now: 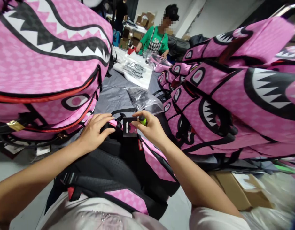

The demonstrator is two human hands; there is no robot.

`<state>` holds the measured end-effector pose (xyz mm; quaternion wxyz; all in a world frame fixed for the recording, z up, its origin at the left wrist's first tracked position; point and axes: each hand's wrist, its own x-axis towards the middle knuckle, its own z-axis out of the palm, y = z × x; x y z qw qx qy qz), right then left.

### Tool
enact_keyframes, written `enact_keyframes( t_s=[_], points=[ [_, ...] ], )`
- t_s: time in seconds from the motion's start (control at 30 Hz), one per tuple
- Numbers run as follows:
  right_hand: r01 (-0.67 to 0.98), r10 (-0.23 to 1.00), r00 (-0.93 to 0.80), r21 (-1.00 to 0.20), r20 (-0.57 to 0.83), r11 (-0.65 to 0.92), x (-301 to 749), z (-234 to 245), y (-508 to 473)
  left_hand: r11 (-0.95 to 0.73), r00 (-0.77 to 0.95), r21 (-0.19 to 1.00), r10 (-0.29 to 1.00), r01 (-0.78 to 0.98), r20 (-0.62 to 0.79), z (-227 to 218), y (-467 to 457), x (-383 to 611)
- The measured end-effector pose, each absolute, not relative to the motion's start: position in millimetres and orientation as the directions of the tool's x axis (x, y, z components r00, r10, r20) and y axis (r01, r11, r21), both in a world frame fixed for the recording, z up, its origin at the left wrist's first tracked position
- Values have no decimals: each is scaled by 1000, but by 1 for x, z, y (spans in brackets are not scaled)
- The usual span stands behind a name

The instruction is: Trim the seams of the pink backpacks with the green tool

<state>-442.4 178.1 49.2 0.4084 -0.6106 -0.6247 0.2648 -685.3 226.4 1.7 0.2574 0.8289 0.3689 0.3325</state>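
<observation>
Two hands sit at the top end of one backpack (118,166), which lies back-panel up in front of the person, against the torso. The left hand (96,131) rests on the top edge, fingers loosely curled and gripping nothing. The right hand (151,127) is closed in a pinch on a small green cylinder (143,120), and its fingertips touch the tag (129,127), which stands between the hands, just beside the left fingertips. The tag is a black card with a pink logo and white print too small to read. The backpack has a black mesh back, black straps and pink checked sides. A clear bag (143,99) lies just beyond on the grey table (111,95). Pink shark-mouth packs are piled left (46,64) and right (233,95). A co-worker (155,38) in green works at the far end.
</observation>
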Motion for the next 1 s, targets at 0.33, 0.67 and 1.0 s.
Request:
enact_keyframes(
  t_s=[0.33, 0.67, 1.0],
  points=[
    [328, 988, -139, -938, 70, 113, -494, 38, 168, -249, 325, 966, 921, 72, 213, 12, 202, -687],
    [897, 994, -108, -433, -21, 88, -488, 36, 178, -641, 557, 466, 765, 611, 323, -41, 189, -738],
    [920, 844, -385, -84, -374, 382, -525, 28, 194, -340, 276, 601, 940, 724, 199, -69, 183, -742]
  ],
)
